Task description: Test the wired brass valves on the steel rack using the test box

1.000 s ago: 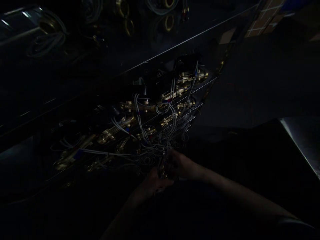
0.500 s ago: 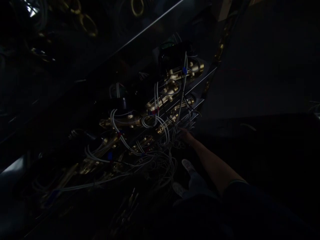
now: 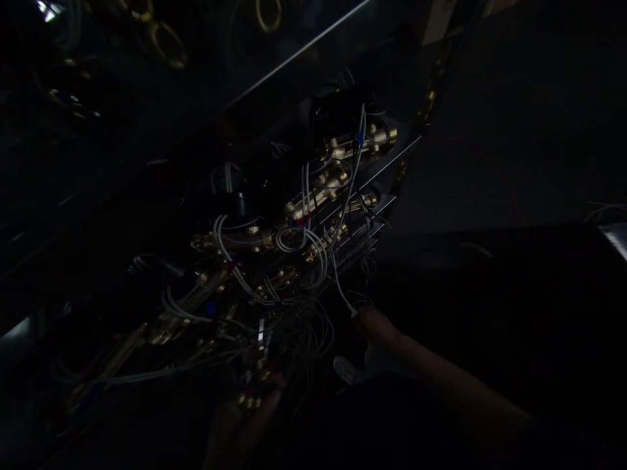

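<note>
In the view from my head, very dark throughout, my right grip point(image 3: 379, 328) is closed on the end of a pale cable point(image 3: 342, 294), which runs up and to the left from my fingers towards a row of brass bodies point(image 3: 321, 196). My left grip point(image 3: 257, 411), low and dim, is grasping a cluster of small brass pieces point(image 3: 250, 399); how each finger sits around it I cannot tell. A bright metal strip point(image 3: 261, 331) stands up just above that cluster. Between my two hands hangs a tangle of thin cables point(image 3: 318, 329), and beyond it the brass bodies lie in slanting rows, with looped pale leads point(image 3: 321, 251) about them and a blue band point(image 3: 360, 139) around the leads near the far end. Above runs a straight bright edge point(image 3: 304, 49), with a brass ring point(image 3: 269, 14) past it. Below my right hand, well apart from it, shows a pale shoe point(image 3: 345, 370).
</note>
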The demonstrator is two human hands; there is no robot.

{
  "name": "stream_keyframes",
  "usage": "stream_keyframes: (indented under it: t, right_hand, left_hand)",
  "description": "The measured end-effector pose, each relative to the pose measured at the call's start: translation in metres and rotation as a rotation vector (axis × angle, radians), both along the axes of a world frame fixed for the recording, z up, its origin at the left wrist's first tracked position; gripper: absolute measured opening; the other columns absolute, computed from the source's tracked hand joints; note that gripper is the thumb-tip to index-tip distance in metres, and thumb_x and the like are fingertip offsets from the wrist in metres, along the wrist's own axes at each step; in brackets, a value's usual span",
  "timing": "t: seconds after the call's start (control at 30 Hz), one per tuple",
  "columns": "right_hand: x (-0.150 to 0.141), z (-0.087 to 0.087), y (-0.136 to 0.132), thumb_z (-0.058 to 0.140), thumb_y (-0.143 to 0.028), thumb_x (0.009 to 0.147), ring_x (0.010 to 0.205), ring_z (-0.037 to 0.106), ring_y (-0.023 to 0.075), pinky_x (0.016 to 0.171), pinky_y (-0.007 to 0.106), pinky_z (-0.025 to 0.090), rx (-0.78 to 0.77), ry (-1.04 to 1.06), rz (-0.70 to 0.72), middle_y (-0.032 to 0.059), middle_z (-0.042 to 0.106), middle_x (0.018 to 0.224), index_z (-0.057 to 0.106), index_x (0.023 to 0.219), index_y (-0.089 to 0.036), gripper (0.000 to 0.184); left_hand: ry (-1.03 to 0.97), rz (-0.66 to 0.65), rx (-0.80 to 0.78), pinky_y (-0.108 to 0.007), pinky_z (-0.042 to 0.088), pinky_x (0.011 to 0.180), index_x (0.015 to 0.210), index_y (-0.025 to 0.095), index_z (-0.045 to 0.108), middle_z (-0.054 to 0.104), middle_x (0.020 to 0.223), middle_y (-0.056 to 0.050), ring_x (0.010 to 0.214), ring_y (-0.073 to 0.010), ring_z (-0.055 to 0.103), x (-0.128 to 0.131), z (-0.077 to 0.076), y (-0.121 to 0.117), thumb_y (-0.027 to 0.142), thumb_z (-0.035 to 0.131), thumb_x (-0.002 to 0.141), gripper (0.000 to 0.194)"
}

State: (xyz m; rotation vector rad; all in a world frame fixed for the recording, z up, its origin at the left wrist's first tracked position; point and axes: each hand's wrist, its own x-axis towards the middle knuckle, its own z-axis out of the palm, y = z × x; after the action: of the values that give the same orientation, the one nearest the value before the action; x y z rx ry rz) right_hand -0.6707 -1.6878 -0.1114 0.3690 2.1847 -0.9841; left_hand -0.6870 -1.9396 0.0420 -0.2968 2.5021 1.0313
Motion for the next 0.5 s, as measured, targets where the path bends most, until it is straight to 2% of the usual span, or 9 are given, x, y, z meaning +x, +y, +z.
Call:
stream_keyframes:
  t: [0.07, 0.13, 0.17, 0.23, 0.3, 0.4, 0.43, 0.5]
  right_hand:
    - [0.014, 0.032, -0.024, 0.043, -0.020, 0.088, 0.102, 0.061, 0.0276, 0.086, 0.035, 0.044, -0.050, 0.069, 0.041, 0.0216, 0.062, 0.108, 0.053, 0.119, -0.005, 0.036]
    - [0.020, 0.060, -0.040, 0.046, -0.019, 0.085, 0.103, 0.059, 0.0233, 0.089, 0.033, 0.044, -0.235, 0.201, 0.103, 0.0159, 0.063, 0.108, 0.058, 0.111, -0.010, 0.030]
    - [0.019, 0.073, -0.044, 0.048, -0.017, 0.083, 0.101, 0.060, 0.0217, 0.090, 0.033, 0.044, -0.346, 0.225, 0.129, 0.0130, 0.064, 0.104, 0.061, 0.103, -0.012, 0.025]
    - [0.016, 0.096, -0.043, 0.047, -0.014, 0.080, 0.085, 0.061, 0.0187, 0.083, 0.034, 0.048, -0.524, 0.147, 0.153, 0.0083, 0.065, 0.088, 0.062, 0.092, -0.012, 0.019]
    - [0.016, 0.114, -0.031, 0.046, -0.016, 0.081, 0.065, 0.058, 0.0138, 0.067, 0.030, 0.050, -0.608, -0.005, 0.113, 0.0036, 0.061, 0.073, 0.060, 0.091, -0.012, 0.018]
    - [0.033, 0.134, 0.006, 0.049, -0.035, 0.084, 0.058, 0.052, 0.0097, 0.053, 0.021, 0.043, -0.660, -0.023, 0.046, 0.0015, 0.057, 0.070, 0.060, 0.088, -0.013, 0.025]
    - [0.043, 0.138, 0.022, 0.052, -0.043, 0.082, 0.059, 0.051, 0.0098, 0.052, 0.021, 0.041, -0.639, -0.022, 0.018, 0.0021, 0.058, 0.071, 0.061, 0.084, -0.013, 0.032]
    - [0.070, 0.141, 0.058, 0.054, -0.058, 0.076, 0.059, 0.049, 0.0112, 0.051, 0.022, 0.040, -0.524, -0.072, -0.070, 0.0034, 0.057, 0.068, 0.062, 0.077, -0.014, 0.045]
  left_hand:
    - [-0.087, -0.158, 0.119, -0.025, 0.047, 0.046, 0.078, 0.021, 0.071, 0.061, 0.054, 0.000, 0.049, -0.0144, 0.057, 0.003, -0.002, 0.021, 0.050, 0.062, 0.073, 0.030]
    - [-0.167, -0.361, 0.255, -0.023, 0.044, 0.043, 0.070, 0.019, 0.069, 0.056, 0.046, 0.001, 0.041, -0.0117, 0.051, 0.001, -0.008, 0.048, 0.048, 0.055, 0.080, 0.034]
    - [-0.148, -0.434, 0.305, -0.023, 0.046, 0.047, 0.070, 0.018, 0.070, 0.059, 0.049, 0.000, 0.044, -0.0124, 0.054, -0.002, -0.011, 0.062, 0.045, 0.055, 0.080, 0.032]
    - [-0.066, -0.547, 0.376, -0.025, 0.052, 0.063, 0.080, 0.019, 0.071, 0.070, 0.070, -0.003, 0.064, -0.0159, 0.065, -0.011, -0.014, 0.086, 0.041, 0.056, 0.080, 0.026]
    - [-0.009, -0.661, 0.320, -0.028, 0.052, 0.073, 0.086, 0.017, 0.071, 0.073, 0.085, -0.007, 0.079, -0.0195, 0.068, -0.021, -0.015, 0.101, 0.037, 0.058, 0.079, 0.025]
    - [0.070, -0.801, 0.058, -0.032, 0.050, 0.072, 0.082, 0.013, 0.071, 0.072, 0.080, -0.013, 0.077, -0.0234, 0.068, -0.037, -0.017, 0.107, 0.031, 0.057, 0.079, 0.023]
    - [0.100, -0.796, -0.008, -0.033, 0.050, 0.071, 0.081, 0.012, 0.071, 0.071, 0.078, -0.014, 0.076, -0.0241, 0.068, -0.043, -0.019, 0.105, 0.029, 0.058, 0.079, 0.022]
    - [0.142, -0.674, -0.044, -0.032, 0.049, 0.070, 0.079, 0.011, 0.070, 0.071, 0.076, -0.014, 0.074, -0.0236, 0.067, -0.055, -0.023, 0.098, 0.028, 0.059, 0.078, 0.020]
